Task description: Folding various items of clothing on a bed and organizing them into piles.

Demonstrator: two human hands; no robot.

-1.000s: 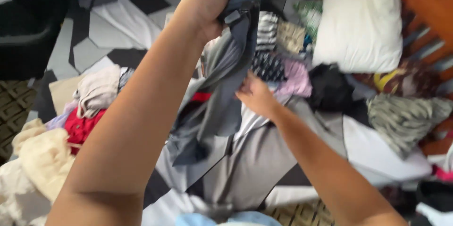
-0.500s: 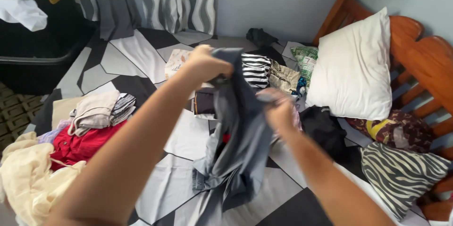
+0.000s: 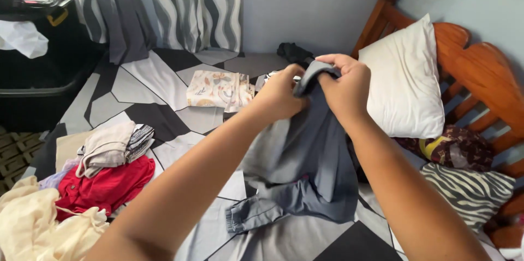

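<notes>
A grey garment (image 3: 305,163) with a cuffed end hangs from both of my hands over the bed. My left hand (image 3: 281,96) grips its top edge on the left side. My right hand (image 3: 345,87) pinches the same edge just beside it, the two hands almost touching. The lower part of the garment trails onto the grey, black and white patterned sheet (image 3: 158,84).
Folded beige and striped clothes (image 3: 112,144) lie on a red garment (image 3: 103,187), with cream fabric (image 3: 38,223) at the left. A floral folded cloth (image 3: 218,89), white pillow (image 3: 406,84), zebra-print cushion (image 3: 466,193), wooden headboard (image 3: 486,70), dark bin (image 3: 38,75) and curtains (image 3: 180,4) surround the bed.
My hands have come together at the garment's top edge and lifted it higher. The view has tilted up toward the window and headboard.
</notes>
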